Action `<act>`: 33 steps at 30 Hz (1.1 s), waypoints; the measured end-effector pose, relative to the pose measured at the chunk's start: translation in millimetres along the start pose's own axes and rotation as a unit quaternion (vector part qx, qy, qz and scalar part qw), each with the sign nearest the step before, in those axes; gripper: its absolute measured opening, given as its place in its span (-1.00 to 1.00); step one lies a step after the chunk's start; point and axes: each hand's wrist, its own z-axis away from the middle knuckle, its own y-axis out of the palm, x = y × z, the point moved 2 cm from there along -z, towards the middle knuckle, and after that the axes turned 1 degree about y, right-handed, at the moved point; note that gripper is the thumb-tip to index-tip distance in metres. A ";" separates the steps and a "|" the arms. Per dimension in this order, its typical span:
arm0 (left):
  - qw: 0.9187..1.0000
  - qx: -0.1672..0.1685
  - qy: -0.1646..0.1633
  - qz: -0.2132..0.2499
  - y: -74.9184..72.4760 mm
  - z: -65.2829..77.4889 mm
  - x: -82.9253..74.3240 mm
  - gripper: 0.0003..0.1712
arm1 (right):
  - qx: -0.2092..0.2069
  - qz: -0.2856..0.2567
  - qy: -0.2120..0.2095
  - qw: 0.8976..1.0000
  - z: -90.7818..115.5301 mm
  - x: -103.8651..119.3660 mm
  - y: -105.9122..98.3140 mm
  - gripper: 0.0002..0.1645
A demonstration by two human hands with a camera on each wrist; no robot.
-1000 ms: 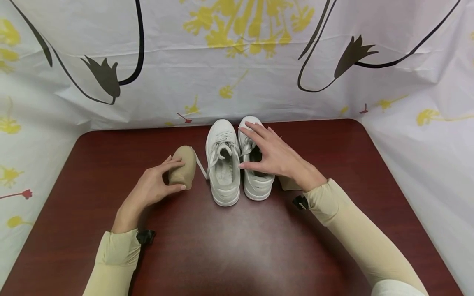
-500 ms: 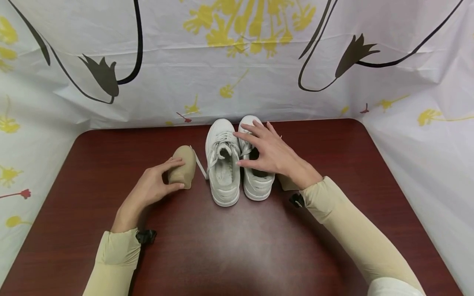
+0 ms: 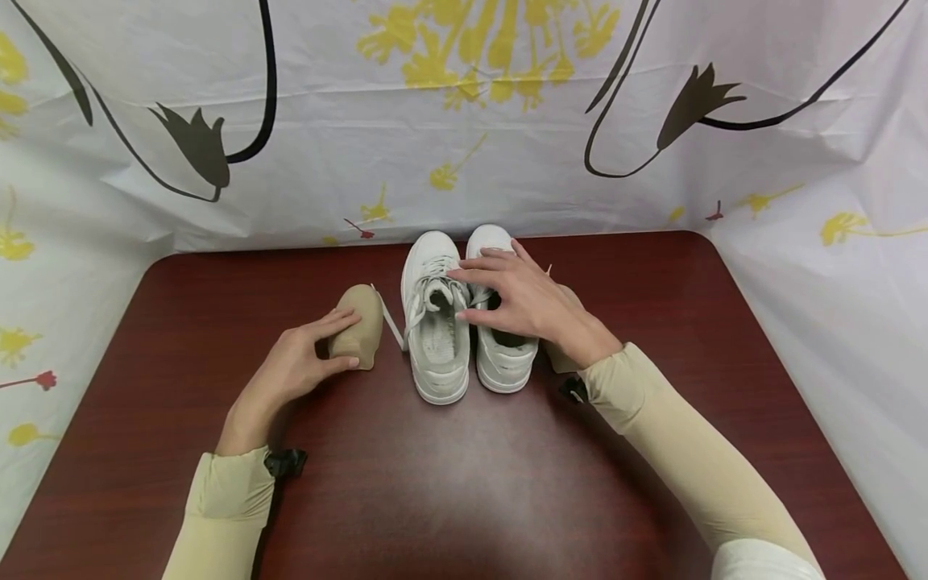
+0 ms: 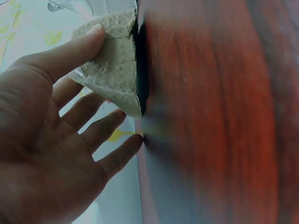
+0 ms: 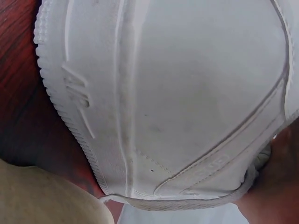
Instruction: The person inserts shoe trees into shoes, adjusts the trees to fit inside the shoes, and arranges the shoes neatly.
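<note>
Head view: two white shoes stand side by side near the far edge of a dark red-brown table [image 3: 464, 483], toes toward a patterned white cloth [image 3: 529, 177]. The left shoe [image 3: 439, 334] shows its lacing and its inner sole; the right shoe [image 3: 503, 372] is partly covered. Left of the pair lies a tan block [image 3: 367, 322], rounded at its far end; a white strip [image 3: 391, 322] runs from beside it to the left shoe. The left hand [image 3: 299, 362] grasps this block, fingers along its outer side and thumb at its near end. The right hand [image 3: 525, 298] is spread above the right shoe, fingers extended and released; whether the fingertips touch the shoe cannot be told. A second tan block [image 3: 563, 358] lies just right of the right shoe, partly hidden by the right hand. Both forearms wear pale yellow sleeves [image 3: 225, 515].

Left wrist view: the thumb presses against the near face of the tan block, which rests on the table; the other fingers fan out beyond and below it.

Right wrist view: the side of the right shoe fills most of the field, with its ridged sole at left. A lace [image 5: 182, 204] crosses below it, the second tan block occupies the lower left corner, and part of the right hand appears at lower right.
</note>
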 end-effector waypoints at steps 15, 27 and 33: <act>1.000 0.010 0.001 0.012 -0.1 -0.4 -0.1 -0.27 | -0.009 -0.008 0.006 1.000 -0.8 -0.5 4.9 -0.32; 0.999 0.007 0.006 0.033 -1.3 -2.2 -1.7 -0.33 | -0.011 -0.001 0.005 1.000 -2.6 -0.5 8.4 -0.36; 0.999 0.001 0.000 0.040 -1.6 -2.5 -1.5 -0.36 | -0.019 -0.001 0.009 1.000 -2.2 -0.2 10.9 -0.37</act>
